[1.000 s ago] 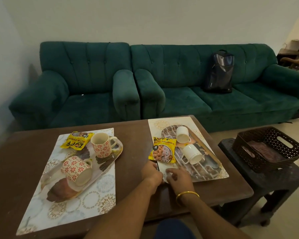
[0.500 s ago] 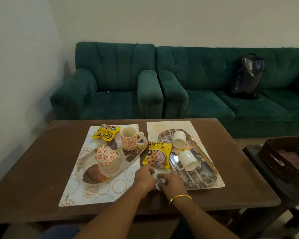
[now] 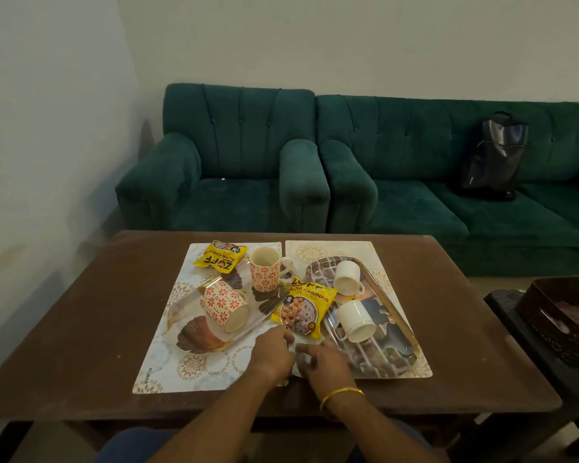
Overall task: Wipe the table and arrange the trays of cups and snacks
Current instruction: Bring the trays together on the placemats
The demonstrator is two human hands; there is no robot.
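Note:
Two pale placemats lie side by side on the brown table (image 3: 97,312). The left placemat (image 3: 168,369) carries a leaf-patterned tray (image 3: 194,339) with one red-flowered mug upright (image 3: 264,272) and another on its side (image 3: 224,309). A yellow snack packet (image 3: 220,257) lies at its far edge. On the right placemat (image 3: 315,252), a dark tray (image 3: 391,349) holds two white cups (image 3: 346,277) (image 3: 356,320) on their sides. A second snack packet (image 3: 303,307) overlaps this tray's left rim. My left hand (image 3: 271,355) and right hand (image 3: 325,362) pinch the right placemat's near left corner.
A dark perforated basket (image 3: 562,315) sits on a low black stool (image 3: 508,305) just right of the table. Behind the table stand a green armchair (image 3: 234,182) and a green sofa with a black backpack (image 3: 493,155). A wall runs along the left.
The right placemat, with its tray, has slid left until it almost touches the left placemat. My view has turned left, and both hands stay at the placemat's corner.

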